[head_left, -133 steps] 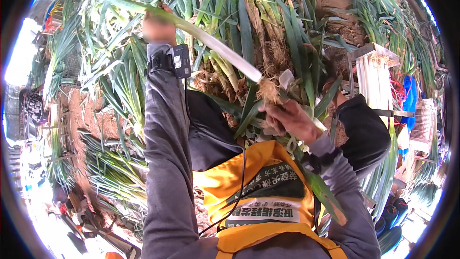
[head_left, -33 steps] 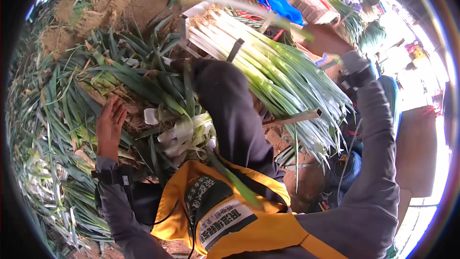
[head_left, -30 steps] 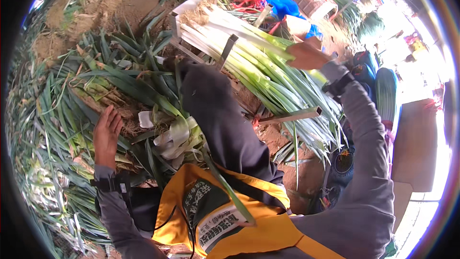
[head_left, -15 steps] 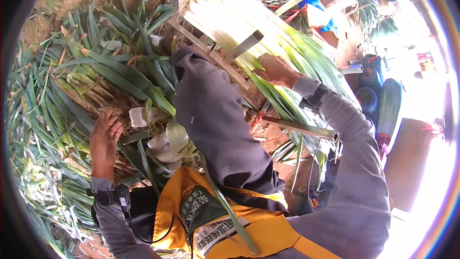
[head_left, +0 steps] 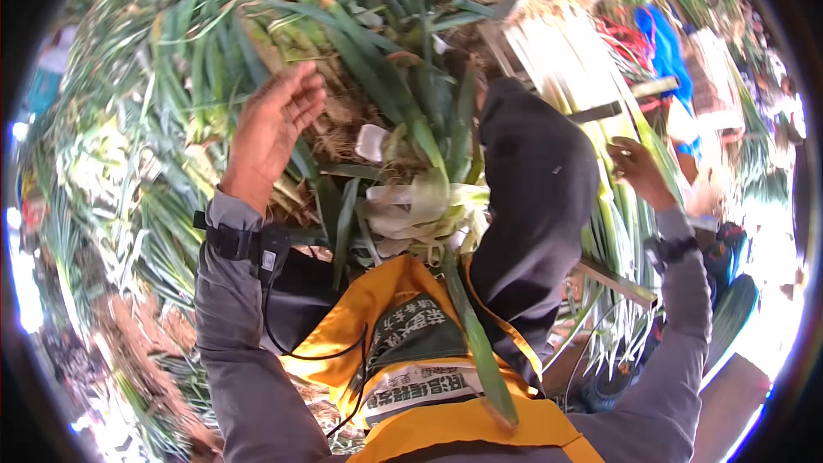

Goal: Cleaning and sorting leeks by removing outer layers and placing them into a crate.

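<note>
Two bare hands, left hand [head_left: 273, 133] and right hand [head_left: 636, 170]; one wooden slatted rack [head_left: 617, 110]; one orange vest [head_left: 403, 351]; green leeks [head_left: 566, 60] uncountable.

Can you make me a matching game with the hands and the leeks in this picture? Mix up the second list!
Things:
1. left hand
2. right hand
3. trimmed white leeks
4. long green leaf

Places or states:
A. stacked in a wooden rack
B. lying across the orange vest
C. open, raised over the pile of green leeks
D. by the rack's leeks, just past the dark knee

Pairs: 1-C, 2-D, 3-A, 4-B
</note>
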